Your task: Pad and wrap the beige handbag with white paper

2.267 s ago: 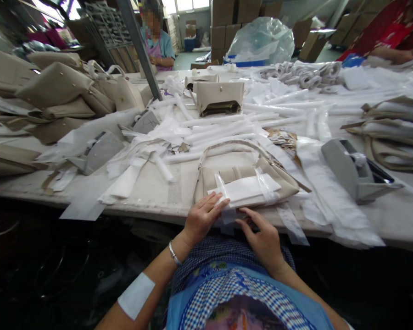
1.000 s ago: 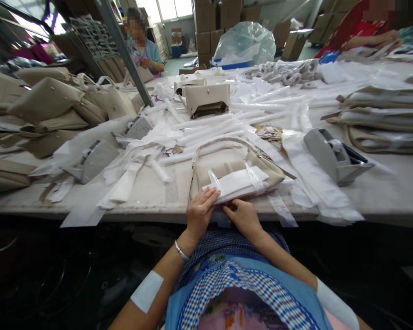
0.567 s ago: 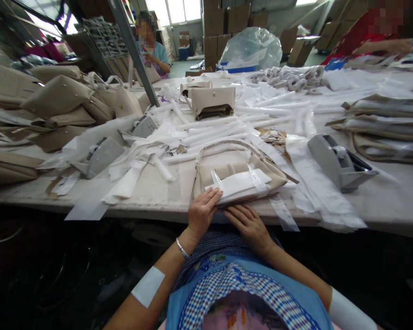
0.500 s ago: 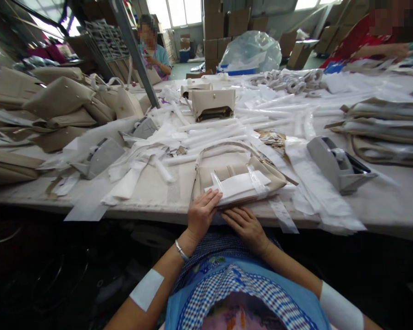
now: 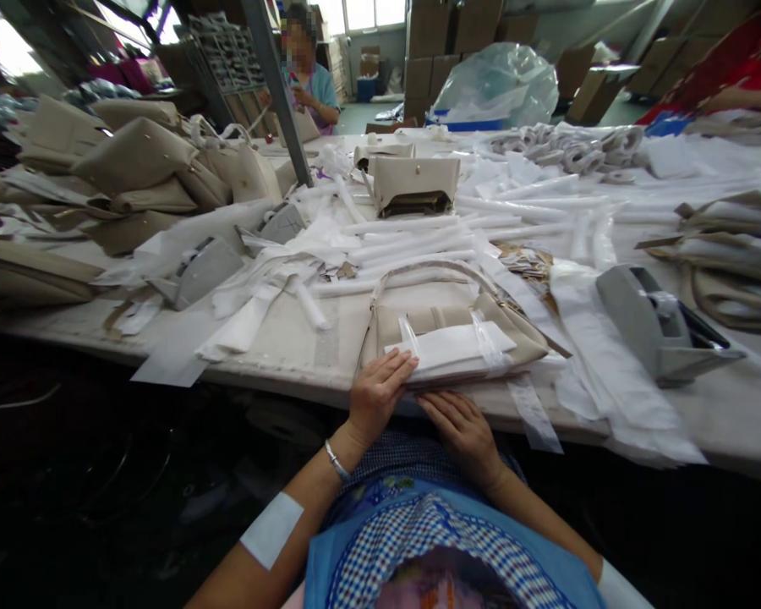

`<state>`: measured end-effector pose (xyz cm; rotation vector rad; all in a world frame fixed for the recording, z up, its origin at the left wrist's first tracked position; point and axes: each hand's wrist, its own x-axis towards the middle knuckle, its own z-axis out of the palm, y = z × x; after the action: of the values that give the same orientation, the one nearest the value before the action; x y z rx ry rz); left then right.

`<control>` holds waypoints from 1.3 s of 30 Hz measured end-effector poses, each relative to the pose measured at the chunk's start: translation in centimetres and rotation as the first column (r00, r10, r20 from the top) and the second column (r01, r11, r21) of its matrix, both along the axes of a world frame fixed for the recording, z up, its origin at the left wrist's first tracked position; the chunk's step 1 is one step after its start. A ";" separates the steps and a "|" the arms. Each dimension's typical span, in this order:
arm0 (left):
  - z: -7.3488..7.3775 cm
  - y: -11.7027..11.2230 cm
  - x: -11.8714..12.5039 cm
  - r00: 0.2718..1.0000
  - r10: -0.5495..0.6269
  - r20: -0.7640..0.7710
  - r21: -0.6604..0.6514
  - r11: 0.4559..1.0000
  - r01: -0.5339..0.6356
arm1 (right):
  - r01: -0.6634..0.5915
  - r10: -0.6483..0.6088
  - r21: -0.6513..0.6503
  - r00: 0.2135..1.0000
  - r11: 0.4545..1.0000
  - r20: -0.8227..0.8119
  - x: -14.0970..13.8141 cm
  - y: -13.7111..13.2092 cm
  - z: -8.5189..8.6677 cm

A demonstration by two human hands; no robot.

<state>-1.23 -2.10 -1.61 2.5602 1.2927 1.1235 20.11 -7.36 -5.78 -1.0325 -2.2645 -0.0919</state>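
A beige handbag (image 5: 399,321) lies on its side at the table's front edge, its strap arched toward the back. Folded white paper (image 5: 457,345) is fixed to its upper face with clear strips. My left hand (image 5: 380,393) is closed on the bag's near left corner, fingers together over the paper's edge and thumb hidden. Just right of it, my right hand (image 5: 466,427) rests with outstretched fingers against the bag's near lower edge. Its fingertips are close under the bag, and I cannot tell whether they press on it.
Grey tape dispensers stand at right (image 5: 659,326) and left (image 5: 206,271). White plastic sheets (image 5: 615,372) hang over the front edge. Beige bags (image 5: 133,165) are heaped at left. Another bag (image 5: 415,179) stands behind, near a metal post (image 5: 277,93). A person (image 5: 310,89) works across the table.
The whole view has swung a little to the left and tilted, so the table's things appear further right. Both hands keep nearly the same place at the handbag.
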 end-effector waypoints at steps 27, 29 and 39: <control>-0.2 0.2 -0.1 1.000 -0.018 0.012 -0.016 1.000 0.018 | 0.042 -0.047 -0.051 0.995 0.998 -0.085 0.0 0.3 0.6; -0.2 0.2 -0.1 1.000 -0.015 0.018 -0.007 1.000 0.016 | 0.034 -0.034 -0.027 0.999 0.999 0.014 0.3 0.0 0.2; -0.3 0.2 -0.2 1.000 -0.009 0.002 -0.004 1.000 0.009 | -0.181 0.184 0.033 0.968 0.983 -0.171 -1.6 1.5 1.2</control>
<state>-1.39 -1.92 -1.89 2.5593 1.2799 1.1201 18.48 -5.86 -4.60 -0.7862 -2.1832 0.0542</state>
